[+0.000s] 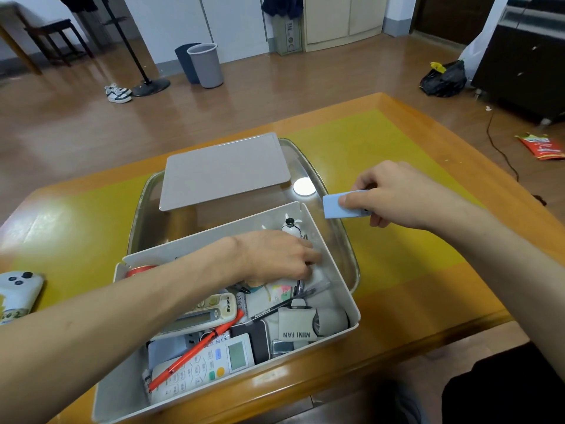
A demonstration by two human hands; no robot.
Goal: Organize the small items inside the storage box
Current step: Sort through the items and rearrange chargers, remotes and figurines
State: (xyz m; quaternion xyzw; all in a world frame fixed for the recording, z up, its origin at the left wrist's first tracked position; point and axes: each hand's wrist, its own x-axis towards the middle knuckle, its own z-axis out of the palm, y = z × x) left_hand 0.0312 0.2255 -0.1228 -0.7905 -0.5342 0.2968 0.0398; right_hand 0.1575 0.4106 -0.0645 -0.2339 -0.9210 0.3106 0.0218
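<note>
A beige storage box (pixel 342 283) sits at the table's near edge, resting in a clear tray (pixel 339 240). Inside lie a white remote (pixel 201 368), an orange pen (pixel 195 351), a Shinco remote (pixel 211 310), a grey mini fan (pixel 312 324), a black pen (pixel 284 304) and a small penguin figure (pixel 290 226). My left hand (pixel 275 258) reaches into the box's far right part, fingers down among the items; what it touches is hidden. To the right of the box, above the table, my right hand (pixel 394 194) pinches a light blue rectangular block (pixel 334 206).
The flat beige lid (pixel 223 171) lies across the tray's far end, beside a round white disc (pixel 304 186). A white game controller (pixel 18 289) rests at the table's left edge. The yellow-topped wooden table (pixel 397 142) extends right. Bins, shoes and bags are on the floor beyond.
</note>
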